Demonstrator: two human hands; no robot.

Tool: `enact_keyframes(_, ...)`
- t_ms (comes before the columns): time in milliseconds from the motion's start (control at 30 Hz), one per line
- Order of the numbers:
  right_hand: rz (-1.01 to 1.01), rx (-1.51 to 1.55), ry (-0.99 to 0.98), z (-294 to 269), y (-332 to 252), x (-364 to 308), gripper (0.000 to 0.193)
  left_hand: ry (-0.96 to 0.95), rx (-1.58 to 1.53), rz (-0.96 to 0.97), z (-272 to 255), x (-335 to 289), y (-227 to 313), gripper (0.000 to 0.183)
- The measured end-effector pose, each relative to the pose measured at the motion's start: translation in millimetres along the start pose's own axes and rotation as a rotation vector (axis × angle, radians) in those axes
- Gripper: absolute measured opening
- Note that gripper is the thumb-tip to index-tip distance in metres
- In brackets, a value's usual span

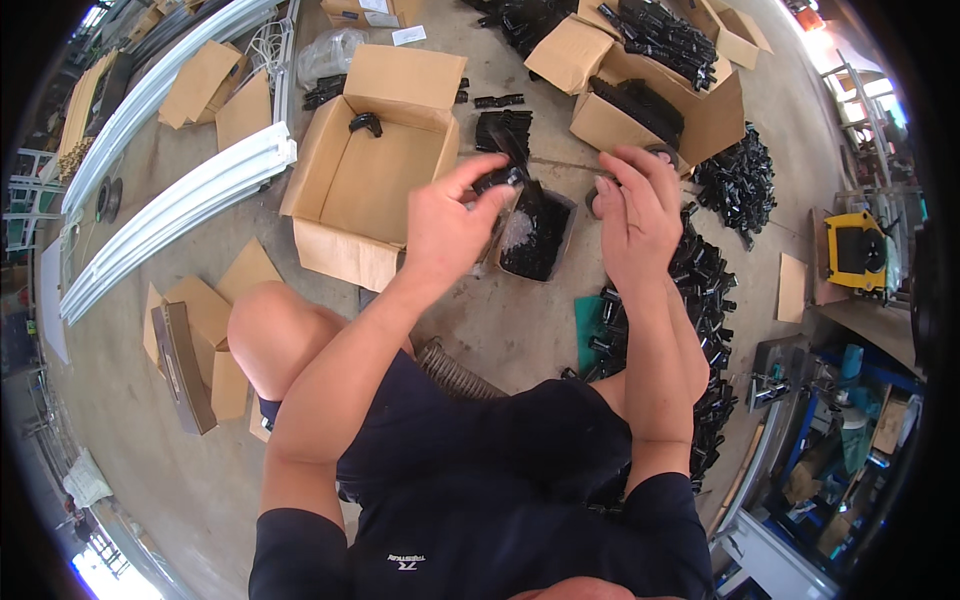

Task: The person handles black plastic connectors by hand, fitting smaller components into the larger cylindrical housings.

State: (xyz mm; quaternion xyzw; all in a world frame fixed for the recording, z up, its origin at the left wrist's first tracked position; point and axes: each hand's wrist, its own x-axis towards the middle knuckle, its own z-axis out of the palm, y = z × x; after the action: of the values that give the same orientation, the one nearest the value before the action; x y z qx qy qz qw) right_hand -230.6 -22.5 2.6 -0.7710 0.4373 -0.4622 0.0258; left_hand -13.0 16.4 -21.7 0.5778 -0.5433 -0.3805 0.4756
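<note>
My left hand (446, 230) pinches a small black plastic fitting (497, 180) between thumb and fingertips. Just below and right of it stands a small open box (566, 243), holding black pieces and what looks like a clear plastic bag. A long black piece sticks up from its far side, beside the fitting. My right hand (643, 228) hovers right of this box with fingers bent and close together. Dark rounded edges show by its thumb and fingertips; what it holds is mostly hidden. An open cardboard carton (345, 195) at left contains one black fitting (366, 124).
Black fittings lie heaped along my right (708, 300) and beyond (735, 180). An open carton (600, 125) of black parts stands far right. White metal profiles (180, 215) and folded cardboard (205, 320) lie left. A coiled rope-like bundle (455, 370) is near my knees.
</note>
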Motion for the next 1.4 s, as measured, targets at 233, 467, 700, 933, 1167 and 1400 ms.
enact_keyframes(233,0.148,0.099,-0.581,138,31,-113,0.014,0.233,-0.63,-0.139,-30,23,11,0.031)
enact_keyframes(467,0.023,-0.244,-0.917,265,42,-178,0.014,0.29,-0.728,-0.199,-60,20,17,0.036)
enact_keyframes(700,-0.007,-0.435,-1.02,307,47,-204,0.021,0.365,-0.878,-0.287,-86,19,1,0.036)
enact_keyframes(933,0.073,-0.362,-1.033,300,42,-194,0.017,0.379,-1.055,-0.405,-85,21,-7,0.035)
enact_keyframes(1167,0.418,0.001,-0.872,238,24,-164,0.014,0.321,-1.015,-0.404,-63,18,-17,0.028)
enact_keyframes(1400,0.824,0.55,-0.558,96,-4,-71,0.019,0.191,-0.921,-0.443,-35,-6,-6,0.032)
